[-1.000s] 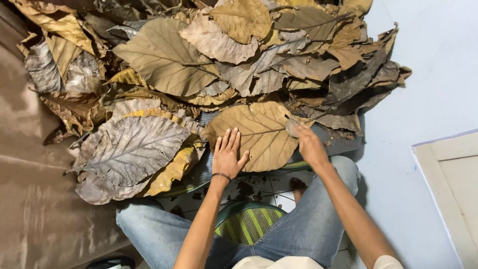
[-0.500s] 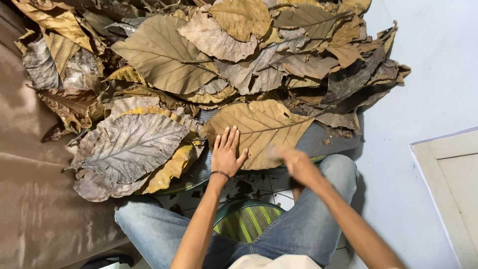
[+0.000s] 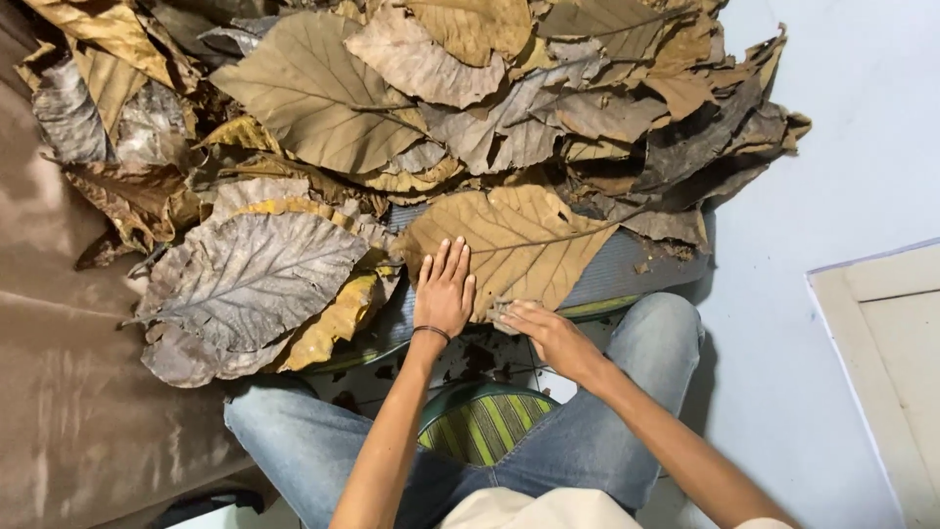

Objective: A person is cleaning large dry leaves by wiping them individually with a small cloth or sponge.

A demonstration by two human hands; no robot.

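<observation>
1. We find the tan leaf (image 3: 519, 240) lying flat on the grey ribbed mat (image 3: 636, 269), directly ahead of both hands. The left hand (image 3: 444, 292) presses on its near-left part, fingers spread and gripping nothing.
2. The right hand (image 3: 548, 331) pinches the leaf's near edge with curled fingers.
3. The leaf pile (image 3: 411, 108) crowds the far and left sides; bare pale floor (image 3: 842, 176) lies to the right.
4. The leaf's midrib runs left to right, stem end toward the upper right.
</observation>
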